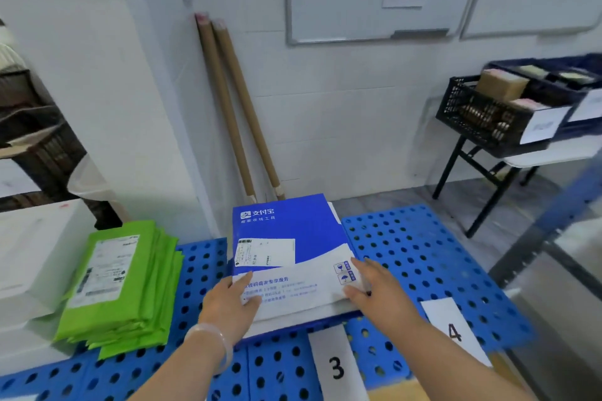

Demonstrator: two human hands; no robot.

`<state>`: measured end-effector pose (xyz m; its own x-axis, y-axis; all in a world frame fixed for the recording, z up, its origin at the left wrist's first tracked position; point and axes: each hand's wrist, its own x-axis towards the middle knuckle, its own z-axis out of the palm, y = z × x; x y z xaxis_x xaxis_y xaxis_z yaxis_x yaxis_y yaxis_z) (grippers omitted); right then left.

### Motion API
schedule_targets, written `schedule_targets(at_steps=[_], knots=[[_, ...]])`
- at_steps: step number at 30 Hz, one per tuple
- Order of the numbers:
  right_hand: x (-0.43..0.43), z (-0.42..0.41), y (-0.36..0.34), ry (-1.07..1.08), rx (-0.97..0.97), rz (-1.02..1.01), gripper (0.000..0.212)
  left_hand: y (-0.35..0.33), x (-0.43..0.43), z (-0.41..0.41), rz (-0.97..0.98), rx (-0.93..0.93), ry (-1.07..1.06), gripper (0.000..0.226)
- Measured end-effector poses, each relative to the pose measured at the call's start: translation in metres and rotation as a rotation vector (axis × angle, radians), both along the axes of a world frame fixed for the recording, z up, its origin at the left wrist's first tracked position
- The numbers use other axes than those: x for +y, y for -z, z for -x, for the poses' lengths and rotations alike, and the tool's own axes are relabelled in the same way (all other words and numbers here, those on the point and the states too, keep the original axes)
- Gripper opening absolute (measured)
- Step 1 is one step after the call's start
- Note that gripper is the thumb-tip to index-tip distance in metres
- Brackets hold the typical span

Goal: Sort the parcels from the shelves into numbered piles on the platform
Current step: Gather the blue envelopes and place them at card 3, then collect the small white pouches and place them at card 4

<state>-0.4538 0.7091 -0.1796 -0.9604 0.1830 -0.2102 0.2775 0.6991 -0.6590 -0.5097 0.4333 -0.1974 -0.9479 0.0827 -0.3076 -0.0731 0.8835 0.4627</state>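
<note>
Resting flat on a blue-and-white parcel [286,257], both hands press its near end against the blue perforated platform [423,257]. The left hand [233,299] lies on the parcel's near left corner, fingers spread and palm down, with a pale bangle [211,340] around the wrist. The right hand [379,286] lies on the near right corner beside two small handling symbols, fingers open and flat, thumb curled at the parcel's edge; neither hand is closed around anything. The parcel sits on top of at least one more flat parcel, whose white edge shows beneath it, and it carries a white shipping label [265,251] on its blue upper half. Directly in front of this pile, nearer the camera, a white paper slip marked 3 [335,368] lies on the platform. To its right a second slip marked 4 [454,329] lies on a bare stretch of platform, with no parcel behind it. Left of the blue pile, well apart from the hands, stands a stack of green mailers [127,286], the top one bearing a white label. Further left is a white box [35,257], touching the green stack's side. Two brown cardboard tubes [234,107] lean against the white wall behind the platform. At the right, a black crate [488,114] holding boxes rests on a folding table [540,156], partly blurred.
</note>
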Motion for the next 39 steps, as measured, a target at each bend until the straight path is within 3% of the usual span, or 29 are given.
schedule_targets(at_steps=[3, 8, 16, 24, 39], knots=[[-0.001, -0.02, -0.015, 0.074, 0.054, -0.038, 0.064, -0.017, 0.012, 0.003, 0.12, 0.049, 0.075, 0.064], [-0.002, -0.062, -0.047, 0.177, 0.109, -0.302, 0.074, -0.055, 0.067, 0.0, 0.092, 0.264, 0.458, 0.065], [0.034, -0.18, -0.115, 0.492, 0.083, -0.659, 0.085, -0.13, 0.202, -0.062, -0.027, 0.57, 0.998, 0.069], [0.084, -0.319, -0.218, 0.813, 0.116, -0.832, 0.089, -0.237, 0.304, -0.182, -0.226, 0.82, 1.245, 0.07], [0.145, -0.629, -0.272, 1.125, 0.049, -0.925, 0.087, -0.3, 0.431, -0.502, -0.426, 0.789, 1.528, 0.07]])
